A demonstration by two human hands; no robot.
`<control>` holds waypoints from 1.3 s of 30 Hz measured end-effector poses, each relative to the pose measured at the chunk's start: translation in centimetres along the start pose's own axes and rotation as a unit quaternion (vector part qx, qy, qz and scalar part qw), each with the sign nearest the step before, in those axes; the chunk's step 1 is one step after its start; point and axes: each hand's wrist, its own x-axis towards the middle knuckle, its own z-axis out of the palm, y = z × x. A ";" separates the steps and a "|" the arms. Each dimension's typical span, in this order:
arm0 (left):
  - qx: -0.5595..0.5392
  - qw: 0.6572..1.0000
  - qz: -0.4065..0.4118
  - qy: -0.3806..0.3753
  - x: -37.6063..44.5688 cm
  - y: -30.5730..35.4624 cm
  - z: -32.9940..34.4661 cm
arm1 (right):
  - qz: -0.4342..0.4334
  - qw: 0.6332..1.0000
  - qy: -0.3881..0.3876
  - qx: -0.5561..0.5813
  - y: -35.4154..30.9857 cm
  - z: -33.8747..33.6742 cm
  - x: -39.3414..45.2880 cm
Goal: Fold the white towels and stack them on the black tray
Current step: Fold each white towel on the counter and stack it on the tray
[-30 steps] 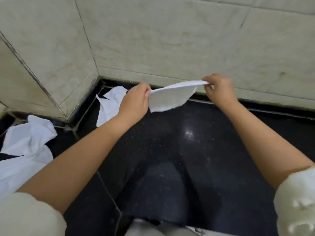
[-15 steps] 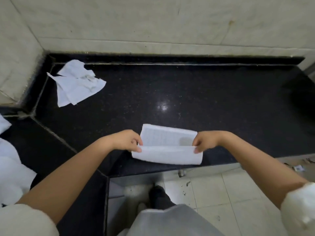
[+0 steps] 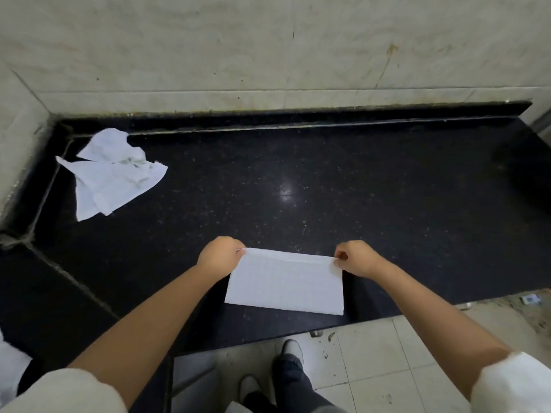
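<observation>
Half a second ago the folded towel (image 3: 284, 283) was open like a book, with its upper flap lifted between my hands. Now the flap is down and the towel lies flat as one closed rectangle on the black counter (image 3: 343, 186), close to the counter's front edge. My left hand (image 3: 220, 259) has moved to the far left corner of the towel and its curled fingers pinch that corner. My right hand (image 3: 356, 259) does the same at the far right corner, thumb and fingers closed on the cloth. Both hands were lower on the short sides of the towel before.

The crumpled towel (image 3: 111, 174) has not moved; it lies well apart from the folded towel, toward the counter's far left corner. More white cloth (image 3: 10, 366) shows at the left border of the view, far from the folded towel, on the left part of the counter.

The counter is dark polished stone with small speckles and a bright reflection of a lamp beyond the folded towel. Behind it stands a pale marble wall (image 3: 268, 49). Below the counter's front edge is a light tiled floor (image 3: 387, 353), rather dirty, where I see my shoes (image 3: 290, 350).
</observation>
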 end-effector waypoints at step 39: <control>0.174 0.969 0.169 0.036 -2.4 -2.1 3.6 | -0.121 0.970 0.206 0.033 1.4 5.1 -0.1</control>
